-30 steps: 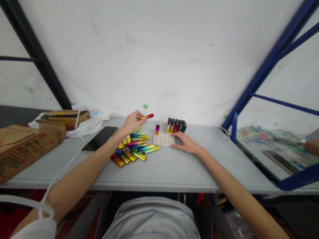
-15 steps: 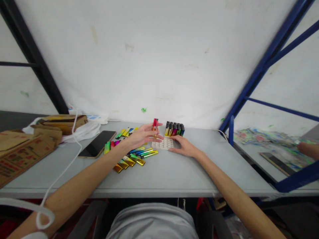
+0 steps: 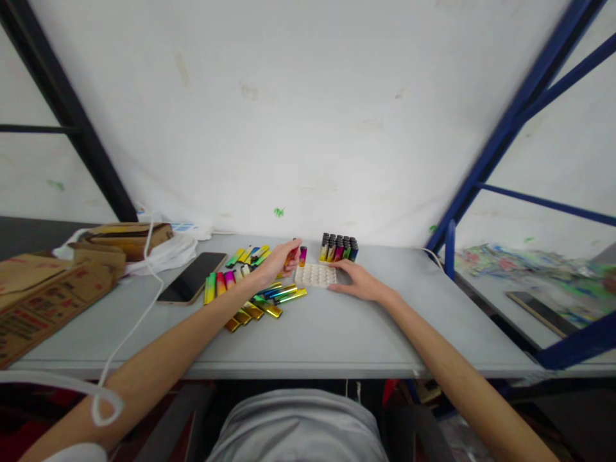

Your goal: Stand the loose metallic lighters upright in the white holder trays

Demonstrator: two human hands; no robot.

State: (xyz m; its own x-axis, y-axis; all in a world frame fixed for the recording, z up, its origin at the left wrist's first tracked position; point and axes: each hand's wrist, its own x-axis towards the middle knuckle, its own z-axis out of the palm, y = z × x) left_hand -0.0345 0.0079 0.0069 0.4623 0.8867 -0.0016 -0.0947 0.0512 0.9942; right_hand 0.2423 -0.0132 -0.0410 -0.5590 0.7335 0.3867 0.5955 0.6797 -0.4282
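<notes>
Lowering noted: the red lighter (image 3: 291,256) sits just left of frame centre, pinched upright-ish between thumb and fingertips of the left hand (image 3: 276,262). The other fingers are loosely curled and hold nothing else.

- A second ago the same lighter was lifted and lying sideways above the loose pile. Half a second ago it stood upright over the tray's far-left corner. Now it is down at that corner, much of it hidden behind the fingers.
- Whether its base is seated in a pocket cannot be told.
- It is just beside a pink-and-yellow lighter (image 3: 303,256) standing alone in the white tray (image 3: 317,277). Touching or a sliver apart: unclear.
- So the move from pile to tray looks nearly complete, with the grip not yet let go.

Right hand (image 3: 359,280): flat, fingers spread, palm down against the tray's right edge, gripping nothing. It has not shifted across the three frames.

Outward from there:
- A row of dark-capped lighters (image 3: 339,248) stands along the tray's far side, right of centre.
- Loose lighters (image 3: 255,298) lie fanned on the grey table (image 3: 312,333), left of and below the tray. More of them show now that the arm sits lower.
- A phone (image 3: 192,277) lies face up further left.
- Cardboard boxes (image 3: 43,292) are at the left edge, and a white cable (image 3: 135,321) trails down to the lower left corner.
</notes>
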